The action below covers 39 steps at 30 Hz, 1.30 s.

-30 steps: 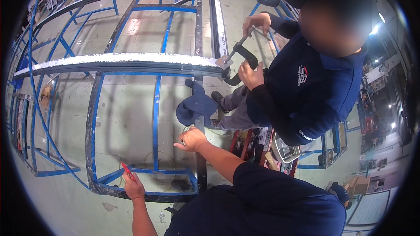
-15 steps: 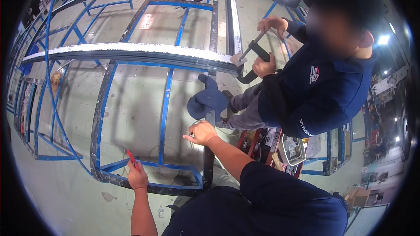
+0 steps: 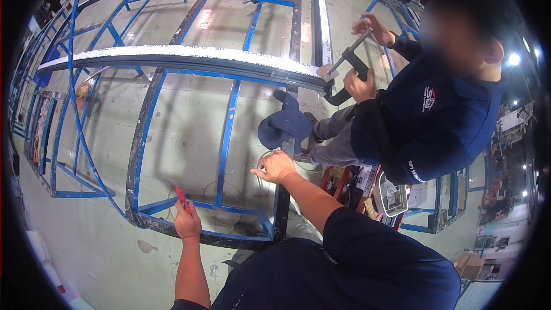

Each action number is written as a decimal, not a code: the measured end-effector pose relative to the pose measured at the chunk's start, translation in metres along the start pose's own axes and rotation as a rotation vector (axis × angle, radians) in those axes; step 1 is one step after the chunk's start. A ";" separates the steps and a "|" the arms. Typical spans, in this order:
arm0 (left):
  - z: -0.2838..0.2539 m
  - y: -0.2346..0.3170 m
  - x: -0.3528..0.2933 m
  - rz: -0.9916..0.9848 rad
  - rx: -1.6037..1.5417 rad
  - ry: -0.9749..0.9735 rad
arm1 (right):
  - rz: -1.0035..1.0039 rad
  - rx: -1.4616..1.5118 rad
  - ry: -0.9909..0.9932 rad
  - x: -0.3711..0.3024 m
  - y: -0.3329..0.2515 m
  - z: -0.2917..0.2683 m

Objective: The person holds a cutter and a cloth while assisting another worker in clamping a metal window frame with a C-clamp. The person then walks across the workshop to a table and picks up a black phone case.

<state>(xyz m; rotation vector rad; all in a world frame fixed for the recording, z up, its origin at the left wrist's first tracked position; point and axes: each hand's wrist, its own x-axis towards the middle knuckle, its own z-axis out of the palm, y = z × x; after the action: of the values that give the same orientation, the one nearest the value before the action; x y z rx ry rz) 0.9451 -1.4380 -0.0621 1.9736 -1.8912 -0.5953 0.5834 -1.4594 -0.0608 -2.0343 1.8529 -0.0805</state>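
Red tool (image 3: 181,196) gripped in left hand (image 3: 187,224); right hand (image 3: 276,166) closed on frame upright (image 3: 283,195)

Left hand (image 3: 187,223) grips a red tool (image 3: 181,197) at the metal frame's (image 3: 143,138) bottom rail. Right hand (image 3: 276,167) pinches sth small at the dark upright bar (image 3: 282,206). Opposite, co-worker (image 3: 436,120) holds a black C-clamp (image 3: 347,74) on the curved white-topped beam (image 3: 189,56).

Bright, even indoor light; overhead lamps (image 3: 514,59) flared at the right rim. Floor (image 3: 189,132) showed pale glare patches, soft shadows. Strong fisheye bend w/ black vignette at edges. Center sharp, rim slightly soft.
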 end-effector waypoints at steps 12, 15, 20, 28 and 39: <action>0.000 0.001 -0.001 0.018 0.001 0.030 | 0.006 -0.025 -0.001 -0.001 -0.001 0.002; -0.001 0.000 -0.001 0.019 0.013 0.033 | 0.015 -0.029 -0.001 0.001 -0.002 0.001; 0.004 0.003 0.004 0.039 0.005 0.022 | 0.040 -0.023 0.005 -0.002 0.005 -0.002; 0.000 -0.003 -0.003 -0.003 0.065 0.016 | -0.003 0.013 -0.018 -0.006 -0.006 -0.009; 0.002 -0.012 -0.001 0.080 0.095 -0.061 | 0.326 0.939 0.450 -0.105 -0.039 -0.003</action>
<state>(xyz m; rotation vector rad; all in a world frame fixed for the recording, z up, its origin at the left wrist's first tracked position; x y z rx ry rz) 0.9546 -1.4361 -0.0698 1.9465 -2.0605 -0.5581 0.6059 -1.3566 -0.0236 -1.0999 1.8252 -1.1515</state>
